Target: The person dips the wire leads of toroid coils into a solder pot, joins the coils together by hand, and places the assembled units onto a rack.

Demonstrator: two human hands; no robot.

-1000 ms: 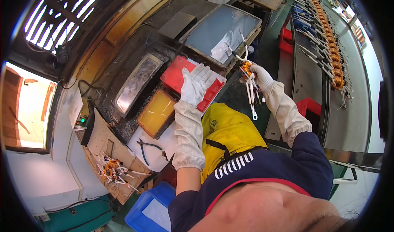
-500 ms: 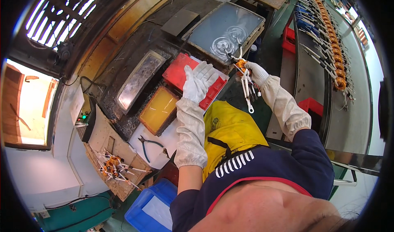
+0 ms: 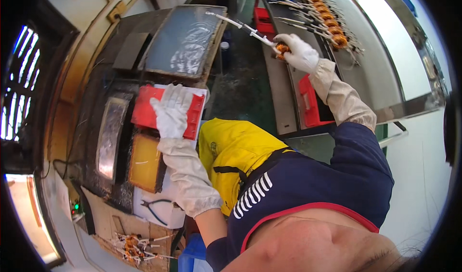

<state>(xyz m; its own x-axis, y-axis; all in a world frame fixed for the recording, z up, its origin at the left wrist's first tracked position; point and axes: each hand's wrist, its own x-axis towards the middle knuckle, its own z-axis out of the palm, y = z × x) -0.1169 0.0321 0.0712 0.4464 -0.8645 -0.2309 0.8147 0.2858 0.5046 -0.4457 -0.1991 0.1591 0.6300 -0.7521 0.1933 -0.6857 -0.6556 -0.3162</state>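
My gloved right hand (image 3: 302, 54) is closed around a copper-wire coil (image 3: 281, 49) with white-sleeved leads. The leads (image 3: 243, 27) stretch left from it, toward a shallow tray of grey-blue liquid (image 3: 219, 41) with a rippled surface. Beneath the coil is the edge of the right-hand bench. My gloved left hand (image 3: 172, 112) lies flat on a red plastic box (image 3: 143, 109), fingers out and nothing gripped. A yellow-filled rectangular tray (image 3: 144, 162) sits just nearer than the box.
A long row of copper coils (image 3: 332, 26) lies on the right bench, beside red bins (image 3: 312, 101). On the left bench are a silvery metal-filled trough (image 3: 109, 139) and pliers (image 3: 156, 205). More coils (image 3: 132, 249) are heaped at lower left, near a blue bin (image 3: 191, 255).
My right hand has carried the coil away from the liquid tray, over to the right bench; its leads now swing out leftward. My left hand stays on the red box. The view has turned right.
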